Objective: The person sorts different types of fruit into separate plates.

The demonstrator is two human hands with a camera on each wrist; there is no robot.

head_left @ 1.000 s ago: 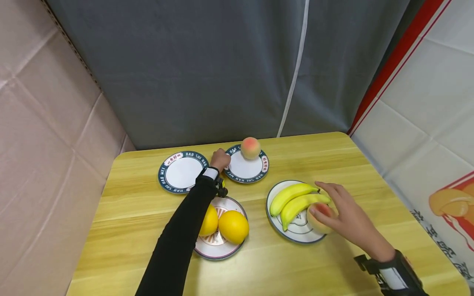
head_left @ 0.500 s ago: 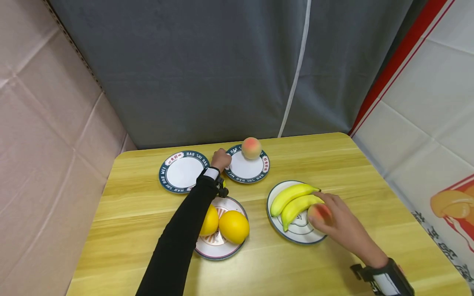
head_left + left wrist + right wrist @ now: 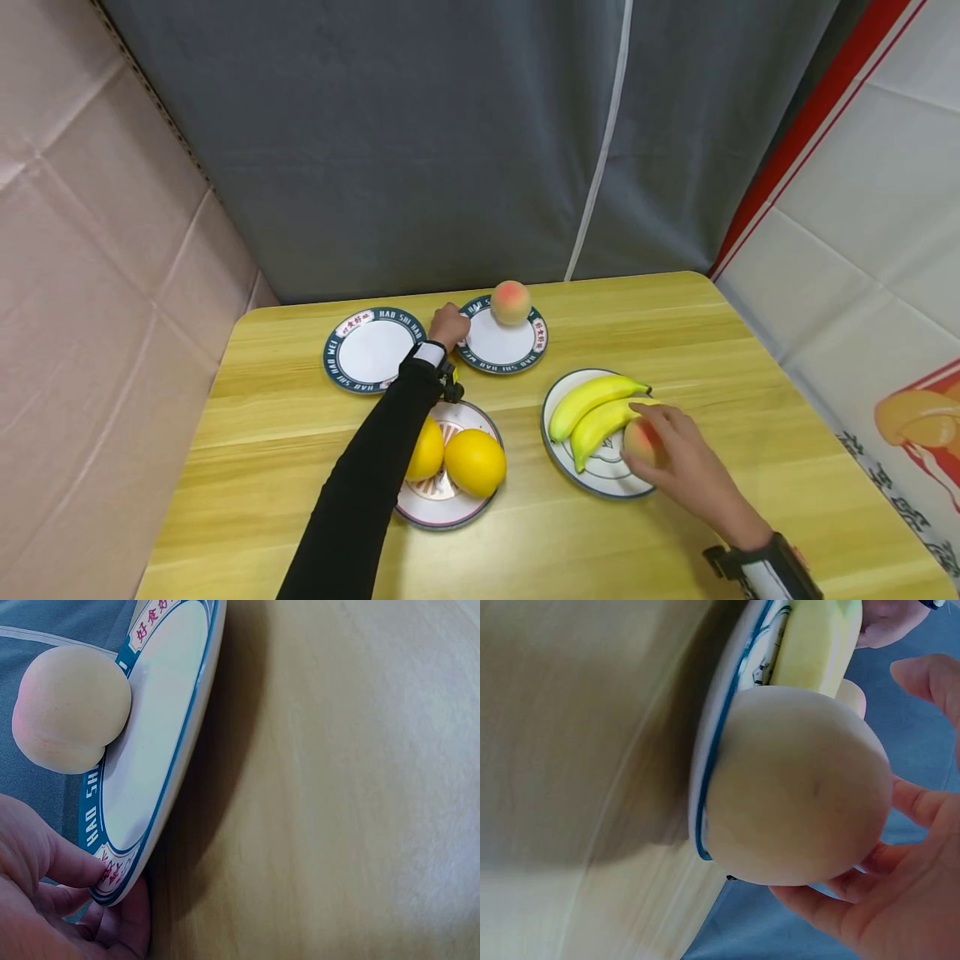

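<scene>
In the head view, my left hand [image 3: 448, 326] pinches the near-left rim of a green-bordered plate [image 3: 491, 346]. The left wrist view shows the thumb on top of the rim and fingers beneath. A peach [image 3: 511, 302] sits at that plate's far side. My right hand [image 3: 686, 461] is at another peach [image 3: 640, 442] on the right edge of a white plate [image 3: 558, 392]. In the right wrist view, the fingers reach behind this peach [image 3: 799, 784], while the thumb [image 3: 930, 679] stands apart from it. Two bananas [image 3: 600, 408] lie beside it on the plate.
Left of the pinched plate is another green-bordered plate [image 3: 371, 354]. Nearer, a plate [image 3: 438, 512] bears two yellow round fruits [image 3: 475, 462], one partly hidden by the left sleeve [image 3: 360, 483]. A grey curtain [image 3: 390, 150] hangs behind the wooden table [image 3: 240, 433].
My right hand has moved left and its thumb and fingers have drawn in around the peach near the bananas. The left hand stays at the plate rim.
</scene>
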